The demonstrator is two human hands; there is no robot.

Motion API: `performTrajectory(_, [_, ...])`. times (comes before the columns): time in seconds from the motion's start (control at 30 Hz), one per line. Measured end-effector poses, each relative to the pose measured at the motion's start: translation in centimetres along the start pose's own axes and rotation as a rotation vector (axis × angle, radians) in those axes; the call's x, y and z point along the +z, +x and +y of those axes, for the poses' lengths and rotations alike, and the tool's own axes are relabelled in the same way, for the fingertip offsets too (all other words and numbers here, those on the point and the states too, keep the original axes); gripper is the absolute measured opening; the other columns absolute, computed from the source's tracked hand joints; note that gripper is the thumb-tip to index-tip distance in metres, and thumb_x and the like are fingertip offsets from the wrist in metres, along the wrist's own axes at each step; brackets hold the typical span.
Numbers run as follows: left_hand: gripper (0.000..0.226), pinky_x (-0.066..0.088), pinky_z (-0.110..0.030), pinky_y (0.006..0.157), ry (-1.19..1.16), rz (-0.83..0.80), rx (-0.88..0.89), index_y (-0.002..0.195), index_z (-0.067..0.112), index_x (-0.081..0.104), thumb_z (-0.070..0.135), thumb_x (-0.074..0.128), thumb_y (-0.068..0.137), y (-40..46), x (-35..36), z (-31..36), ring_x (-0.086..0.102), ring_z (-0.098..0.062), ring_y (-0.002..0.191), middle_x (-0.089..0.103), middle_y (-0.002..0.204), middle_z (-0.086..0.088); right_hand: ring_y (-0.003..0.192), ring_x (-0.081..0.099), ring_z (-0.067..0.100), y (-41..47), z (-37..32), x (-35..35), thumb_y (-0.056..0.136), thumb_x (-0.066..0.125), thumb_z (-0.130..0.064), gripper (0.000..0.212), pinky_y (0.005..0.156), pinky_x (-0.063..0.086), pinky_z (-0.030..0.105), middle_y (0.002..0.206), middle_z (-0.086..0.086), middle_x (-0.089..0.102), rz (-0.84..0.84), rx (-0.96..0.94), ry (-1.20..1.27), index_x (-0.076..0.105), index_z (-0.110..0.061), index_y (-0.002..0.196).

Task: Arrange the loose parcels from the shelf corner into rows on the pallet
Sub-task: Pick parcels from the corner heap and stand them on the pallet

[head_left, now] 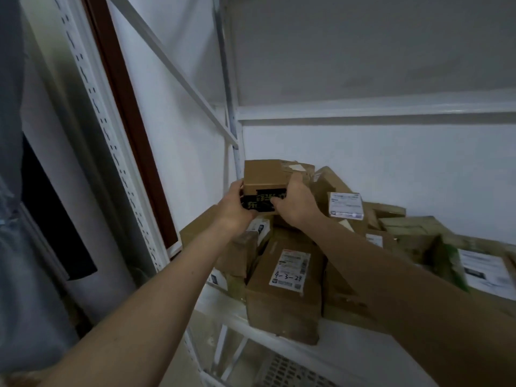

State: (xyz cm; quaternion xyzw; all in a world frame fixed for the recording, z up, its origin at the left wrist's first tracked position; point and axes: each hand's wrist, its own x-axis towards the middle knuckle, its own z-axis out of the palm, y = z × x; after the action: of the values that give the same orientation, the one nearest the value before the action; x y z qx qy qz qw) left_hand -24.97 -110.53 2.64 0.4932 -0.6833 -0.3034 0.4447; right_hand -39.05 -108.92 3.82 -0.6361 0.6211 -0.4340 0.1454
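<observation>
Fingers curled around both ends of a small cardboard box [265,177] banded with black printed tape, a person's left hand [236,209] and right hand [294,203] grip it at the top of a heap of parcels in the back left corner of a white metal shelf [279,335]. The left thumb lies on the box's left side; the right thumb presses the taped front. Beneath the box, brown cartons lie tilted against one another, among them a long carton [284,291] at the shelf's front edge whose white label bears handwritten figures. A box with a white shipping label [346,205] sits just right of the right hand. Further cartons crowd the shelf toward its right end.
</observation>
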Motion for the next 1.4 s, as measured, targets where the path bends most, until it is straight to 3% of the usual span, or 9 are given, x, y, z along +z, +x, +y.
performTrajectory(0.13, [0.067, 0.051, -0.039, 0.096, -0.049, -0.074, 0.066, 0.137, 0.021, 0.042, -0.007, 0.066, 0.081, -1.7, 2.9, 1.9, 0.054, -0.015, 0.110, 0.055, 0.118, 0.006, 0.101, 0.059, 0.026, -3.3, 1.2, -3.8, 0.089, 0.063, -0.016, 0.047, 0.073, 0.046, 0.030, 0.114, 0.011, 0.059, 0.125, 0.060, -0.004, 0.034, -0.006, 0.125])
performTrajectory(0.33, [0.073, 0.049, -0.023, 0.089, -0.171, -0.274, 0.170, 0.143, 0.012, 0.034, -0.012, 0.064, 0.081, -6.4, 9.6, 5.0, 0.053, -0.009, 0.110, 0.052, 0.118, 0.007, 0.088, 0.055, 0.021, -9.4, 4.9, -9.9, 0.087, 0.067, -0.023, 0.043, 0.064, 0.044, 0.029, 0.104, 0.007, 0.055, 0.275, 0.188, -0.090, 0.033, -0.010, 0.109])
performTrajectory(0.57, [0.064, 0.052, -0.028, 0.091, -0.144, -0.474, 0.225, 0.137, 0.010, 0.038, -0.010, 0.064, 0.082, -11.1, 17.2, 9.7, 0.057, -0.017, 0.111, 0.056, 0.128, -0.005, 0.083, 0.052, 0.021, -16.1, 9.6, -17.9, 0.085, 0.069, -0.026, 0.046, 0.053, 0.037, 0.022, 0.095, 0.003, 0.049, 0.360, 0.309, -0.165, 0.029, -0.012, 0.101])
performTrajectory(0.67, [0.065, 0.052, -0.014, 0.075, -0.163, -0.533, 0.224, 0.135, 0.009, 0.038, -0.013, 0.065, 0.080, -13.0, 20.6, 11.8, 0.056, -0.010, 0.103, 0.054, 0.122, 0.000, 0.084, 0.052, 0.021, -18.3, 11.5, -21.4, 0.084, 0.071, -0.029, 0.049, 0.050, 0.036, 0.020, 0.098, 0.005, 0.050, 0.371, 0.363, -0.164, 0.029, -0.011, 0.102])
performTrajectory(0.77, [0.064, 0.054, -0.024, 0.085, -0.142, -0.579, 0.220, 0.132, 0.010, 0.040, -0.010, 0.068, 0.079, -14.6, 24.2, 13.5, 0.058, -0.014, 0.106, 0.056, 0.121, -0.001, 0.094, 0.057, 0.026, -20.3, 13.7, -24.6, 0.081, 0.072, -0.038, 0.059, 0.065, 0.050, 0.031, 0.108, 0.009, 0.055, 0.367, 0.398, -0.152, 0.032, -0.007, 0.111])
performTrajectory(0.87, [0.061, 0.053, -0.034, 0.091, -0.093, -0.613, 0.209, 0.130, 0.014, 0.041, -0.007, 0.068, 0.079, -16.3, 28.6, 15.7, 0.059, -0.016, 0.108, 0.057, 0.114, 0.002, 0.092, 0.056, 0.021, -22.4, 16.3, -28.3, 0.075, 0.074, -0.048, 0.066, 0.054, 0.041, 0.022, 0.106, 0.004, 0.054, 0.377, 0.449, -0.104, 0.031, -0.011, 0.109])
performTrajectory(1.03, [0.052, 0.049, -0.025, 0.074, 0.010, -0.637, 0.279, 0.131, 0.013, 0.040, 0.002, 0.062, 0.085, -19.6, 35.9, 18.7, 0.056, -0.016, 0.099, 0.055, 0.113, 0.000, 0.104, 0.055, 0.024, -25.4, 20.8, -34.4, 0.057, 0.082, -0.057, 0.090, 0.077, 0.050, 0.035, 0.117, 0.008, 0.051, 0.366, 0.556, -0.052, 0.030, -0.011, 0.115])
performTrajectory(1.17, [0.039, 0.048, -0.038, 0.081, -0.013, -0.708, 0.221, 0.125, 0.003, 0.045, -0.003, 0.055, 0.088, -22.0, 40.4, 19.7, 0.055, -0.023, 0.098, 0.058, 0.118, -0.016, 0.105, 0.054, 0.026, -27.2, 24.6, -37.6, 0.058, 0.084, -0.053, 0.093, 0.082, 0.054, 0.041, 0.119, 0.011, 0.048, 0.338, 0.620, -0.087, 0.030, -0.010, 0.119])
performTrajectory(1.4, [0.034, 0.050, -0.028, 0.083, 0.157, -0.699, 0.210, 0.114, 0.004, 0.057, 0.001, 0.065, 0.082, -24.3, 45.2, 20.0, 0.061, -0.023, 0.096, 0.064, 0.108, -0.010, 0.097, 0.044, 0.020, -28.9, 31.0, -39.8, 0.060, 0.082, -0.051, 0.096, 0.071, 0.046, 0.031, 0.126, 0.011, 0.033, 0.213, 0.651, -0.175, 0.029, -0.008, 0.127])
